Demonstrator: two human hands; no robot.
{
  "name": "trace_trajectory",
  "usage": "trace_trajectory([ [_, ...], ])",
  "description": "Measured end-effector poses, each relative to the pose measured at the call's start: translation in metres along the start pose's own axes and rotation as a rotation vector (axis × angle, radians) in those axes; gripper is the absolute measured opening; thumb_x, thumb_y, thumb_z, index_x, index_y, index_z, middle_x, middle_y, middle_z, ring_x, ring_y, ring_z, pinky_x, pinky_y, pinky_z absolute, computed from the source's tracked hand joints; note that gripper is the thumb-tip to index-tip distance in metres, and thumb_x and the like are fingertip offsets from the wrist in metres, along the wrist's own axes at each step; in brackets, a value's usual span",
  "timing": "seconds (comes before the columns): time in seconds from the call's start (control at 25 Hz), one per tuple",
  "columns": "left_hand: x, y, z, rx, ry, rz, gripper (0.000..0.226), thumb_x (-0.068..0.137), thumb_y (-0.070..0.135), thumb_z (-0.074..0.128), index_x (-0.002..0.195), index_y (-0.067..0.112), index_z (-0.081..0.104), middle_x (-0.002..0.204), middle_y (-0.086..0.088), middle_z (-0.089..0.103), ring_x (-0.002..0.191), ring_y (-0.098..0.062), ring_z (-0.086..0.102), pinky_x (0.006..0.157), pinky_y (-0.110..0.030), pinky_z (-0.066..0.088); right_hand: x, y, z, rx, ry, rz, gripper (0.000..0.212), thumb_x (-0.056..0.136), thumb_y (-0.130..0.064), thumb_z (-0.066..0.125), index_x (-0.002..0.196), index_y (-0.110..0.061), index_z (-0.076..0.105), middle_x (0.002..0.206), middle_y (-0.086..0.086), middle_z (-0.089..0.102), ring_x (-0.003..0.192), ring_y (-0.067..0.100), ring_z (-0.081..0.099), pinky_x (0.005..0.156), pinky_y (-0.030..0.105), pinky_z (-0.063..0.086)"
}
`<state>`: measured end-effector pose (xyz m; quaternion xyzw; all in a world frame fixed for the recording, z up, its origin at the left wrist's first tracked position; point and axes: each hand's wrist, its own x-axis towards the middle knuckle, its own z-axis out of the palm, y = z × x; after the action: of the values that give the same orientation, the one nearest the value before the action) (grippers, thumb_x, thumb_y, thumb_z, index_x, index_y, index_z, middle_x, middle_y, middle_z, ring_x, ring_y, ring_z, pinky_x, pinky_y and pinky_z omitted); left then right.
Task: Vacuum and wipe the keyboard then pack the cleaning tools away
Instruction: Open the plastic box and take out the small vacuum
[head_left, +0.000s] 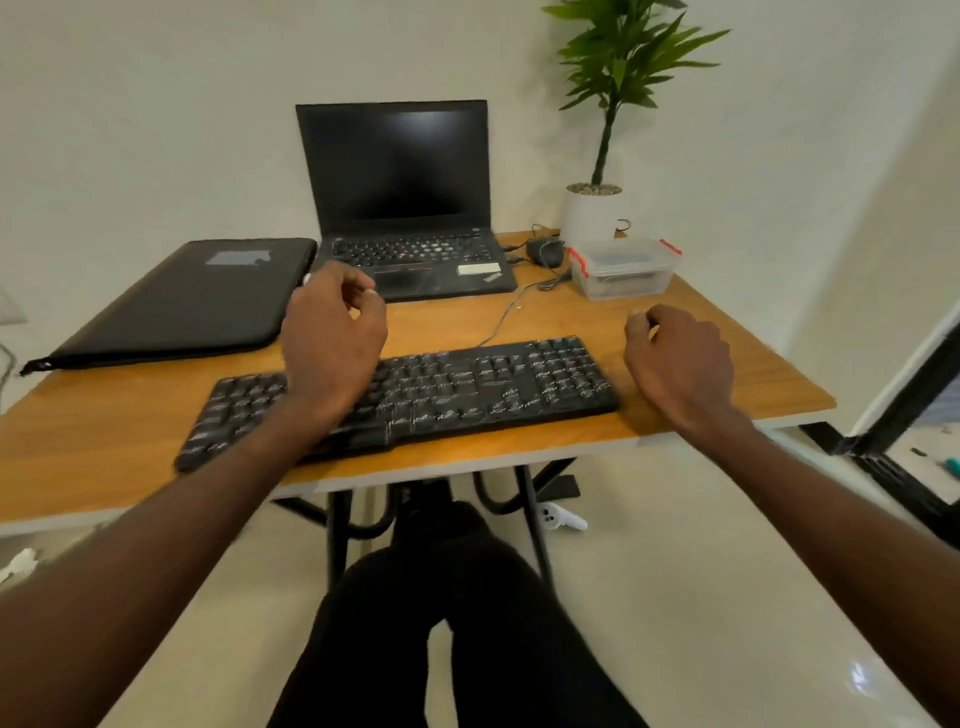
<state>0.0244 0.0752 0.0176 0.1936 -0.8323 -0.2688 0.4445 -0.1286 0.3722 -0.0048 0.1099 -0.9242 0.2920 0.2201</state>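
A black keyboard (467, 389) with dusty white-flecked keys lies across the front of the wooden table (701, 332), tilted slightly. My left hand (332, 332) hovers above the keyboard's left half with its fingers loosely curled, holding nothing. My right hand (675, 358) hangs just past the keyboard's right end, fingers loosely curled and empty. A clear plastic box (623, 267) with red clips and a lid sits at the back right; its contents are dim and I cannot make them out.
An open black laptop (405, 208) stands at the back centre, its cable trailing toward a charger (545, 250). A black laptop sleeve (187, 301) lies at the back left. A potted plant (597, 208) stands at the far right corner. My legs are under the table.
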Motion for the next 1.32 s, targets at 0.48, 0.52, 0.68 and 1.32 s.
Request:
trace_trajectory([
  [0.48,0.058,0.129,0.226,-0.342,-0.501,-0.247,0.022,0.102,0.022,0.061,0.124,0.018,0.06,0.102,0.008,0.059,0.102,-0.017,0.059,0.076,-0.031,0.049,0.141,0.083,0.043,0.511,-0.066,0.229,0.062,0.1,-0.053,0.054,0.154,-0.028,0.037,0.156,0.007,0.045,0.139,0.025,0.047,0.112,0.047,0.044],
  [0.52,0.062,0.129,0.238,-0.352,-0.494,-0.291,0.034,0.102,0.019,0.06,0.135,0.017,0.058,0.111,0.007,0.059,0.107,-0.017,0.058,0.079,-0.03,0.049,0.15,0.087,0.046,0.556,-0.089,0.22,0.057,0.101,-0.049,0.054,0.153,-0.031,0.039,0.156,0.004,0.046,0.141,0.023,0.045,0.114,0.046,0.042],
  [0.68,0.07,0.123,0.262,-0.379,-0.524,-0.346,0.047,0.103,0.01,0.057,0.149,0.017,0.059,0.144,0.0,0.061,0.128,-0.02,0.059,0.104,-0.029,0.049,0.175,0.089,0.055,0.681,-0.228,0.164,0.041,0.103,-0.036,0.054,0.144,-0.037,0.056,0.151,-0.006,0.053,0.136,0.018,0.049,0.115,0.047,0.043],
  [1.32,0.011,0.153,0.219,-0.353,-0.551,-0.499,0.015,0.101,0.018,0.072,0.102,0.004,0.068,0.075,-0.018,0.076,0.063,-0.029,0.078,0.07,-0.046,0.067,0.093,0.119,0.012,0.787,0.062,0.342,0.023,0.087,-0.046,0.074,0.099,-0.028,0.081,0.091,-0.016,0.076,0.094,0.013,0.071,0.087,0.044,0.062],
])
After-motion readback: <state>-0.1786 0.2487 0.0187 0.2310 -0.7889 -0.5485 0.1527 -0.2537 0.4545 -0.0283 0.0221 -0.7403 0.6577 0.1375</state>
